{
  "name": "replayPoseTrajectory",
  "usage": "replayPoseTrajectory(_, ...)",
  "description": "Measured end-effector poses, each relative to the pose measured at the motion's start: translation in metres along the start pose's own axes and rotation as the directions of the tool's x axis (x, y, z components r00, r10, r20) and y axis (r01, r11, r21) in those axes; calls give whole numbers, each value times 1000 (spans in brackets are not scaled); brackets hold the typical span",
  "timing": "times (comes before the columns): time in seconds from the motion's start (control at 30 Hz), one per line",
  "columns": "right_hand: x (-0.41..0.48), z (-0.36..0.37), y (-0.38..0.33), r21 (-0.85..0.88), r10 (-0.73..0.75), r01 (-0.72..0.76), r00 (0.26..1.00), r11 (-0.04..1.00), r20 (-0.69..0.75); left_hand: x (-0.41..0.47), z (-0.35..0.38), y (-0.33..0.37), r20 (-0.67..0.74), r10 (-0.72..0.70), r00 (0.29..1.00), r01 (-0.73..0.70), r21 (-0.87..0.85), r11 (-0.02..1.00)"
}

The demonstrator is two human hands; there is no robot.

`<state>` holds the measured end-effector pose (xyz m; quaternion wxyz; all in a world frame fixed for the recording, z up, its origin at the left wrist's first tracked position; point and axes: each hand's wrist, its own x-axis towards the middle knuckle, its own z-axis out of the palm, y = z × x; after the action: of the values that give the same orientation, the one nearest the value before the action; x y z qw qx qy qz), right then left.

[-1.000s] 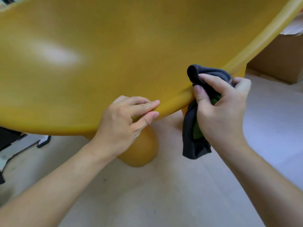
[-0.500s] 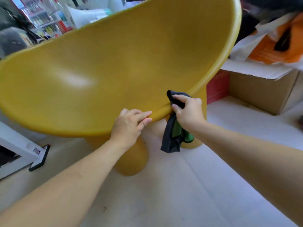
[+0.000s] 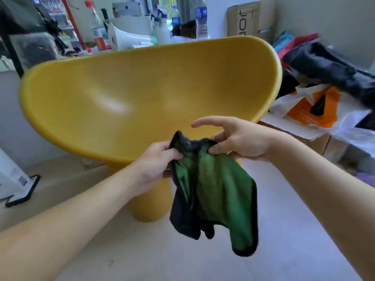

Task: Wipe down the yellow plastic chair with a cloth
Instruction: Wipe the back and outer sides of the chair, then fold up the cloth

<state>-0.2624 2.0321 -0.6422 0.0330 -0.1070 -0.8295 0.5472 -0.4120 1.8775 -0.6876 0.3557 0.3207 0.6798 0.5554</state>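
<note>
The green-and-black cloth [image 3: 213, 191] hung in front of the front rim of the yellow plastic chair [image 3: 132, 94], held up by its top edge between both hands. The left hand [image 3: 156, 163] was curled round the bunched left corner. Just beside it, the right hand [image 3: 239, 140] pinched the edge between thumb and lower fingers, its index finger stretched free above. The loose end dangled above the pale floor [image 3: 284, 220]. Bottles [image 3: 201, 19] stood behind the chair's back.
</note>
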Motion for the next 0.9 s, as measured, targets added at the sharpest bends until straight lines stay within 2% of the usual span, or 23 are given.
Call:
replayPoseTrajectory(0.13,-17,-24,-4,56,-48,53,996,997,-79,-11,-35,30,52,72,996,-69,-54,996)
replayPoseTrajectory(0.23,-21,-27,2,61,-2,-2,998,998,67,-21,-46,61,104,141,985,-142,8,990)
replayPoseTrajectory(0.3,-18,-22,4,-84,33,-19,986,996,165,-27,-47,79,158,166,973,-181,84,980)
replayPoseTrajectory(0.37,-11,-16,3,-183,34,2,981,983,193,-32,-47,89,165,194,967,-214,115,970)
replayPoseTrajectory(0.43,-6,-8,3,-164,23,10,980,986,198,-33,-45,98,104,241,965,-251,93,964)
replayPoseTrajectory(0.5,-1,-1,3,-96,-8,25,985,995,174,-35,-42,108,45,300,953,-302,46,952)
replayPoseTrajectory(0.57,5,2,4,14,-91,91,996,996,13,-39,-38,117,-14,343,939,-343,-38,938)
replayPoseTrajectory(0.63,11,9,11,290,-86,138,979,947,-185,-43,-36,127,-61,362,930,-367,-195,910)
replayPoseTrajectory(0.67,14,16,16,434,-35,112,983,894,-181,-46,-35,132,-59,371,927,-373,-272,887)
replayPoseTrajectory(0.7,16,29,20,530,-12,54,997,846,-81,-48,-34,138,-36,384,923,-374,-331,866)
replayPoseTrajectory(0.73,17,45,23,548,-34,-9,997,837,68,-49,-34,142,-32,400,916,-383,-367,848)
replayPoseTrajectory(0.8,21,75,23,490,-78,-72,958,869,277,-48,-41,148,-85,428,900,-421,-429,799)
replayPoseTrajectory(0.9,19,81,-1,433,-165,47,957,900,239,-45,-66,141,-132,443,887,-451,-459,766)
